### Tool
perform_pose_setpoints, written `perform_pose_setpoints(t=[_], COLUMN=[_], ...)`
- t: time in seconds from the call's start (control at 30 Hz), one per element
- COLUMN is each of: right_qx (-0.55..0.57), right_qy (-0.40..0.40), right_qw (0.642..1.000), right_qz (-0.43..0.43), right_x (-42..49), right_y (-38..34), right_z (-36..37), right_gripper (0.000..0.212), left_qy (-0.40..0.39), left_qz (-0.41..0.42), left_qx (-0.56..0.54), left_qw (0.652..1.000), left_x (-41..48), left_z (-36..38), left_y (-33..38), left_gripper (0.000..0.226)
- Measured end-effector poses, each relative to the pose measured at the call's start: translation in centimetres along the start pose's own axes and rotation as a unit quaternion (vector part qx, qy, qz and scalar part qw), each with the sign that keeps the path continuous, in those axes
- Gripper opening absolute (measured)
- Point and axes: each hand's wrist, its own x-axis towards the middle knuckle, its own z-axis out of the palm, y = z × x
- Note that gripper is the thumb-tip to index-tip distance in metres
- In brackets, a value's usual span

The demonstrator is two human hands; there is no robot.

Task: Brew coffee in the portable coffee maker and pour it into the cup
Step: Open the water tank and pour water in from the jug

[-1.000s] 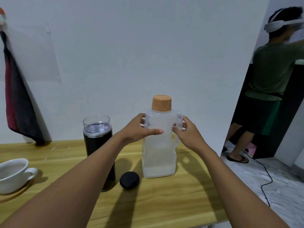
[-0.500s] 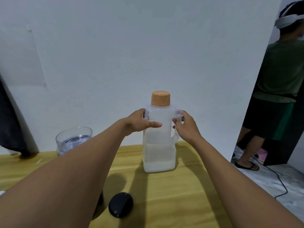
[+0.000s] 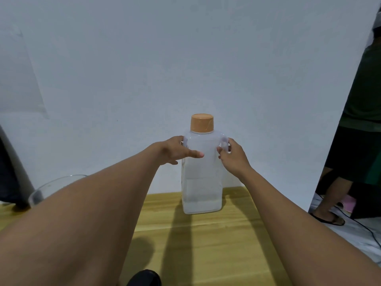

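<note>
A translucent water jug (image 3: 202, 182) with an orange cap (image 3: 201, 123) stands upright on the wooden table (image 3: 206, 244), close to the white wall. It is partly filled with water. My left hand (image 3: 175, 150) grips its left shoulder, thumb across the front. My right hand (image 3: 233, 154) holds the handle on its right side. The clear rim of the portable coffee maker (image 3: 51, 186) peeks out behind my left forearm; its body is hidden. A black round lid (image 3: 144, 278) lies at the bottom edge. The cup is out of view.
A person in a dark green shirt and black shorts (image 3: 358, 131) stands in the doorway at the right, with a cable (image 3: 367, 230) on the floor. A dark cloth (image 3: 10, 182) hangs at the far left. The table's right edge runs near my right forearm.
The jug has moved away from me toward the wall, both hands still on it. The view has tilted up, so the cup and most of the coffee maker dropped out of sight.
</note>
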Motion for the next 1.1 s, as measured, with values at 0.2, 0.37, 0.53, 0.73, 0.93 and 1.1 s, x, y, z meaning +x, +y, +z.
perform_pose_setpoints(t=[0.2, 0.37, 0.53, 0.73, 0.93, 1.1], right_qx=[-0.003, -0.042, -0.020, 0.000, -0.061, -0.147], right_qy=[0.046, 0.121, 0.046, -0.060, -0.181, -0.299], right_qw=[0.999, 0.986, 0.987, 0.990, 0.981, 0.943], right_qz=[-0.009, -0.105, -0.152, -0.130, -0.045, 0.016], right_x=[-2.1, -6.8, -11.6, -17.8, -23.2, -26.0], right_y=[-1.8, -5.5, -8.8, -9.8, -7.2, -4.5], right_z=[-1.0, -0.4, 1.0, 3.9, 7.5, 10.0], right_gripper=[0.052, 0.046, 0.040, 0.034, 0.039, 0.077], left_qy=[0.042, 0.114, 0.150, 0.195, 0.222, 0.205], left_qz=[0.024, 0.067, 0.121, 0.129, 0.096, 0.077], left_qx=[0.085, 0.183, 0.200, 0.146, 0.027, -0.036], left_qw=[0.995, 0.974, 0.961, 0.961, 0.970, 0.975], left_x=[-2.5, -7.2, -14.2, -21.9, -26.1, -27.2], left_z=[-0.6, -2.7, -5.6, -8.0, -8.2, -7.0], left_y=[1.4, 2.6, 2.9, -1.0, -6.1, -9.8], left_gripper=[0.093, 0.087, 0.065, 0.057, 0.081, 0.104])
